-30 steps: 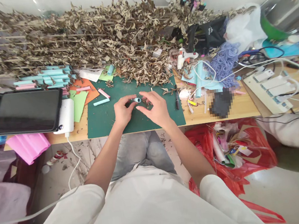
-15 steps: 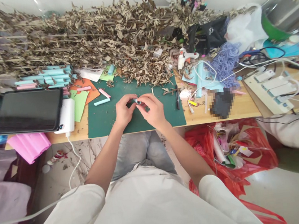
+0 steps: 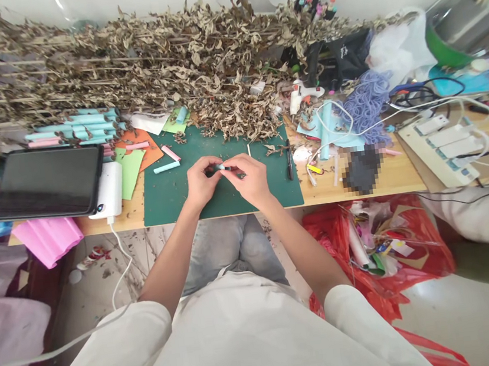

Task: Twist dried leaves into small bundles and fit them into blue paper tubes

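Note:
My left hand (image 3: 203,182) and my right hand (image 3: 247,178) meet above a green cutting mat (image 3: 170,201). Between their fingertips they pinch a small light-blue paper roll (image 3: 222,167), mostly hidden by the fingers. Both hands are closed on it. To the left on the mat lie a light-blue paper tube (image 3: 166,167) and a pink paper tube (image 3: 171,152). A black pen (image 3: 289,159) rests at the mat's right edge. Loose dried leaves (image 3: 236,113) cover the mat's far side.
Dried stalks (image 3: 122,61) fill the table's back. On the left are stacked blue rolls (image 3: 90,125), a tablet (image 3: 48,182) and a white power bank (image 3: 109,188). A glue gun (image 3: 303,95), purple yarn (image 3: 368,102) and a power strip (image 3: 441,150) lie right. Below hangs a red bag (image 3: 426,250).
The blue roll has turned between my fingertips; its open end faced me before and now shows less. My hands have barely shifted.

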`<state>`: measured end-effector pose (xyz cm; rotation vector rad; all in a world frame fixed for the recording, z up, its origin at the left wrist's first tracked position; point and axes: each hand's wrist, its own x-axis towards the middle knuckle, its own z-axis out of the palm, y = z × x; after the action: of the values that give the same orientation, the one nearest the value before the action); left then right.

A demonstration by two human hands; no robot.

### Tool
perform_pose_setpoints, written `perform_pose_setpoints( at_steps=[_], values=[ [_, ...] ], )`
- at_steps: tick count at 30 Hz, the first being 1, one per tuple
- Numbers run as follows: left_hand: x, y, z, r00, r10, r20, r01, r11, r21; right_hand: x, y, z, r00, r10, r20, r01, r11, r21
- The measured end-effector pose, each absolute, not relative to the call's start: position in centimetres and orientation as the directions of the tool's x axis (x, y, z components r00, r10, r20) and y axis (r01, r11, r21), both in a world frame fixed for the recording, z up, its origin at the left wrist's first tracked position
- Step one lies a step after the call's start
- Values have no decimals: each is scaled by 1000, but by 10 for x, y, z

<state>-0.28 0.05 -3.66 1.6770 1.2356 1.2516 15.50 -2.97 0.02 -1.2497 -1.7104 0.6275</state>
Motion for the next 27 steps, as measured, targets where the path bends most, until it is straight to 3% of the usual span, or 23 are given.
perform_pose_setpoints(
  at_steps=[8, 15, 20, 27],
  values=[
    [-1, -1, -36, 92, 958, 272, 274, -287, 918, 156, -31, -4, -112, 926, 361, 526, 364, -769],
    [2, -1, -31, 79, 948, 309, 437, -312, 844, 175, -24, 8, -27, 931, 365, 564, 316, -763],
    [5, -1, -32, 85, 957, 277, 420, -286, 861, 201, -10, 8, -71, 967, 246, 735, 218, -643],
    [7, -3, -28, 113, 955, 273, 374, -295, 879, 188, -5, 7, -213, 964, 162, 848, 264, -459]
  ],
)
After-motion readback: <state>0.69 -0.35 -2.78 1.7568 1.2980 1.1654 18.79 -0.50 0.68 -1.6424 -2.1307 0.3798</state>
